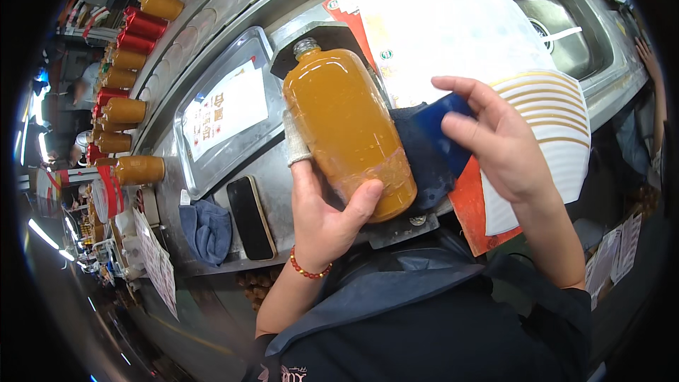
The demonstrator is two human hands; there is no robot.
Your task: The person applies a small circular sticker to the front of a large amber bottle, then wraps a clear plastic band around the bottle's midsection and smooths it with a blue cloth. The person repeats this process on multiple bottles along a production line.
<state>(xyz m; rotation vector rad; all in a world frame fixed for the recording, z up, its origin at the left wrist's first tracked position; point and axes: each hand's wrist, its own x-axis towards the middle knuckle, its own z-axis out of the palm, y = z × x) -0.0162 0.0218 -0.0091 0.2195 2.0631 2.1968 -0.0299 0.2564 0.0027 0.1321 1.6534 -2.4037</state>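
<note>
My left hand (322, 201) grips a flat glass bottle (346, 120) full of orange-brown contents, its thumb lying on the lower side. A whitish cloth cover sits over one or more of its fingers. The bottle lies tilted with its uncapped threaded neck pointing away from me, and a wrinkled clear film shows on its lower part. To the right, my right hand (502, 141) pinches a blue flat scraper-like piece (442, 127), slightly blurred, held apart from the bottle. A dark cloth (417, 163) and a dark angular plate (332, 34) show around the bottle.
Left of the bottle are a metal tray (187, 177) with printed sheets, a phone (251, 219) and a blue-grey cloth (205, 233). White label sheets (438, 35) cover the right side, before a sink (566, 14). Orange and red bottles (126, 111) line a conveyor (205, 25). Another person's hand (647, 56) shows far right.
</note>
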